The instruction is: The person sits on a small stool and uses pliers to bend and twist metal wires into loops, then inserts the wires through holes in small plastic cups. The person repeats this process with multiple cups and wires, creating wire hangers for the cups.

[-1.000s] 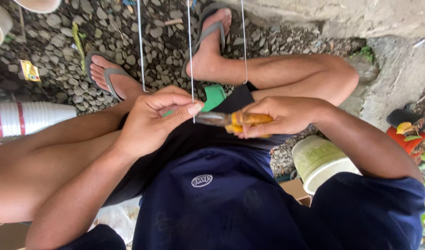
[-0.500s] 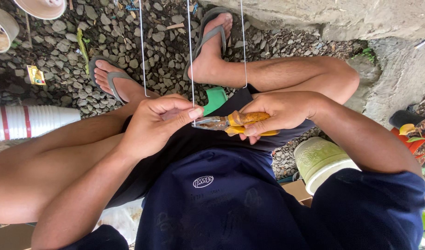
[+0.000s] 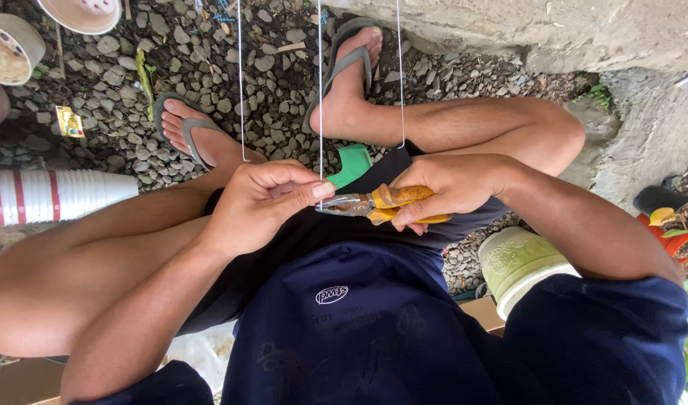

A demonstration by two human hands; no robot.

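Wire [image 3: 319, 90], thin and probably stiff yet bendable, hangs as three strands over the gravel [image 3: 284, 67] and the seated person's lap, its middle strand ending between the hands. Left hand [image 3: 265, 199] pinches that strand's lower end between thumb and forefinger. Right hand [image 3: 449, 187] is closed around the yellow handles of pliers [image 3: 359, 205], whose nose meets the wire, judged the surest grip on so light and slippery a strand.

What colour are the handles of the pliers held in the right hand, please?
Yellow-orange, worn and dirty; the pliers in the right hand show in the head view.
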